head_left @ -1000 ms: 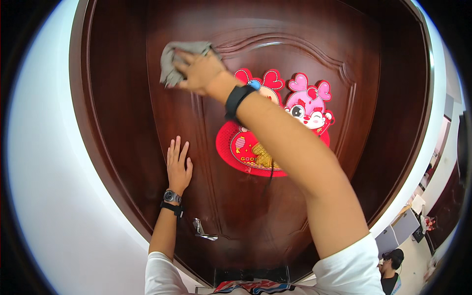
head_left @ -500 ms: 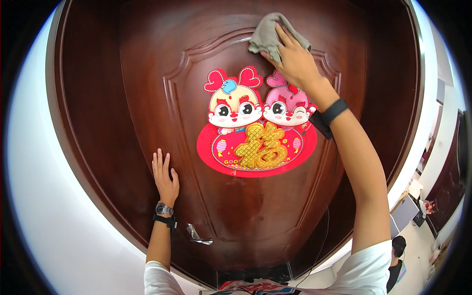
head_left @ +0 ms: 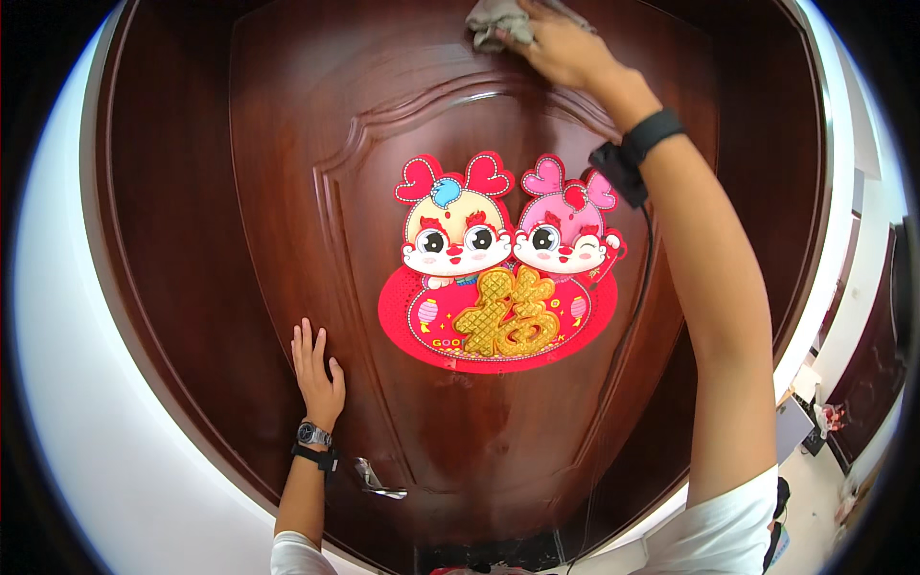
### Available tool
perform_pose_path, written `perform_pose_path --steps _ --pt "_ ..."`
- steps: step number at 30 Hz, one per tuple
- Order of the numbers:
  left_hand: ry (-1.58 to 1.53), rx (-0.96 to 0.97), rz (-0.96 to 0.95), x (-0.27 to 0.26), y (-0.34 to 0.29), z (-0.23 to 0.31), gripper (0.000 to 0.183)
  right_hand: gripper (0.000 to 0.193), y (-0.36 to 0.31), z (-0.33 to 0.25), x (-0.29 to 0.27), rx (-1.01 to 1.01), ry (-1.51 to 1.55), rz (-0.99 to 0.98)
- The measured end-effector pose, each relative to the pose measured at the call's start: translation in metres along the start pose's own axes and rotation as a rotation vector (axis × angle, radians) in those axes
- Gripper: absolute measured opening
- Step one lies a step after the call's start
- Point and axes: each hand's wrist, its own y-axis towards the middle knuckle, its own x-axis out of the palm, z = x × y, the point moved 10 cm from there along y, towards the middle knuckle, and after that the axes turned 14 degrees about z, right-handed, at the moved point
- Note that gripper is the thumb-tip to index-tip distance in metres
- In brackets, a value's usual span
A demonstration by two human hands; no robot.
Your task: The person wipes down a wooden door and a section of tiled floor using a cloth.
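A dark brown wooden door [head_left: 278, 240] with a raised moulding fills most of the view. High on it my right hand [head_left: 565, 48] presses a crumpled grey-green cloth [head_left: 494, 27] against the surface, fingers bent over it. My left hand [head_left: 317, 376] lies flat on the door at the lower left, fingers stretched out and holding nothing. Between the two hands sits a red decoration [head_left: 407, 331] with two cartoon animal figures and a gold raised character [head_left: 506, 311]. A silver door handle [head_left: 377, 481] is just below my left wrist.
A brown door frame and white wall [head_left: 67, 316] border the left side. From a black device [head_left: 620, 172] strapped at my right wrist, a dark cable hangs down across the door. At the far right are another dark door [head_left: 867, 383] and part of a person in black.
My right hand has moved up and slightly left with the cloth, which is now more bunched. The decoration and my left hand appear slightly lower in view.
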Motion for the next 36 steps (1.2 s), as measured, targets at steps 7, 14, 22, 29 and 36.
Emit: perform_pose_path --steps 7,14,22,29,36 --pt "0.011 0.015 -0.021 0.015 -0.009 -0.003 0.071 0.067 -0.023 0.133 -0.023 0.323 -0.104 -0.079" --pt "0.008 0.022 0.044 0.021 -0.004 0.014 0.065 0.055 -0.171 0.195 -0.060 0.257 -0.244 0.020" --pt "-0.028 -0.056 0.145 0.029 0.026 0.059 0.061 0.075 -0.247 0.090 -0.079 0.541 0.094 -0.015" --pt "-0.082 0.024 0.173 0.070 0.045 0.093 0.060 0.045 -0.147 0.016 -0.018 0.097 0.175 -0.002" --pt "-0.070 0.066 0.111 0.065 0.044 0.085 0.063 0.055 -0.105 0.062 -0.012 0.018 0.082 0.069"
